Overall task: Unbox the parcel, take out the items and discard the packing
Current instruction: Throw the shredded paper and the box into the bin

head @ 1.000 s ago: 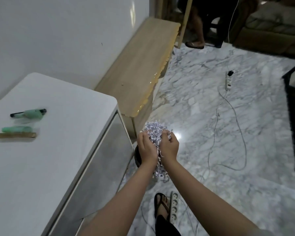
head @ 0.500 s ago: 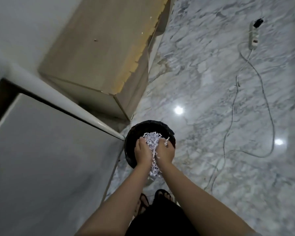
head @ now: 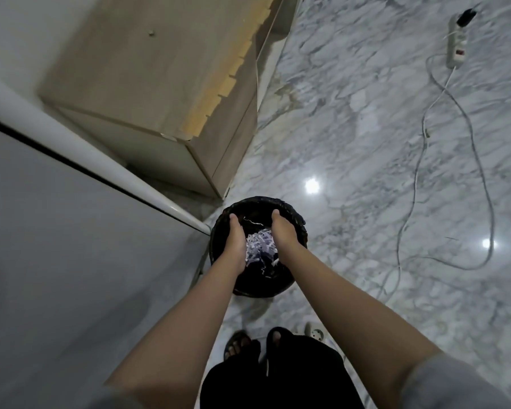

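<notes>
A round black waste bin [head: 300,224] stands on the marble floor below me. A clump of white shredded packing paper [head: 260,247] sits inside it. My left hand [head: 236,245] and my right hand [head: 282,235] reach down into the bin on either side of the paper, a small gap apart, fingers stretched forward. Neither hand grips the paper; a few loose strips lie near the fingertips. The parcel and its items are out of view.
The white table's edge [head: 101,168] runs along the left, touching the bin's side. A wooden bench [head: 160,69] stands just behind the bin. A white power strip [head: 457,45] and its cable [head: 419,172] trail across the floor at right. My sandalled feet [head: 239,343] are below.
I bent over the bin and carried the paper clump down into it. My hands, pressed together around the paper before, have parted and let it go.
</notes>
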The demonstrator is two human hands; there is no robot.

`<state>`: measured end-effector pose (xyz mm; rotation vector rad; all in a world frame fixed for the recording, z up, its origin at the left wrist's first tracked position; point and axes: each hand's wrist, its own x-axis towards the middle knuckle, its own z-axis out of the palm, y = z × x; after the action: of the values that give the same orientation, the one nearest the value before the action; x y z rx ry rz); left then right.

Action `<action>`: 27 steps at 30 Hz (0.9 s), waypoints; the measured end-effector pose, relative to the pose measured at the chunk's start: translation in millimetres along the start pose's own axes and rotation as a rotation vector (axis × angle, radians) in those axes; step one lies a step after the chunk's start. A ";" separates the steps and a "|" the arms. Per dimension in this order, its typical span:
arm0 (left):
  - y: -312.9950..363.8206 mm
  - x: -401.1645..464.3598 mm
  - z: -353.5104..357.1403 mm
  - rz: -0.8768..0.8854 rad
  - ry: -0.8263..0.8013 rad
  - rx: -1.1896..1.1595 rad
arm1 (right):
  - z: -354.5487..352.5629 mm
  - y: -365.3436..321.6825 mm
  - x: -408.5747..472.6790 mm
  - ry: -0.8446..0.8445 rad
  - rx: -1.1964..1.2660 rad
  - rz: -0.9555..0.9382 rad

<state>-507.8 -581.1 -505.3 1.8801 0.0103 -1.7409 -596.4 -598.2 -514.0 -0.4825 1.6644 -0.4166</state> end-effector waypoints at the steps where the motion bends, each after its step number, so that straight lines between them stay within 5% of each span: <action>1: 0.0 -8.5 -0.7 -0.006 0.003 -0.006 | -2.3 -1.8 -8.2 0.000 0.006 -0.008; 9: 6.5 -137.3 -10.6 0.050 0.123 0.023 | -41.4 -40.0 -148.5 0.065 -0.012 -0.122; 16: 48.6 -339.7 -22.7 0.505 0.309 0.105 | -52.4 -109.2 -310.4 0.091 -0.139 -0.316; 27: 60.8 -505.4 -184.8 0.988 0.743 -0.026 | 88.1 -135.9 -483.0 -0.155 -0.389 -1.134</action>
<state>-392.9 -371.5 -19.4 1.8958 -0.5115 -0.3647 -440.2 -454.9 -50.8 -1.7138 1.1772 -0.8377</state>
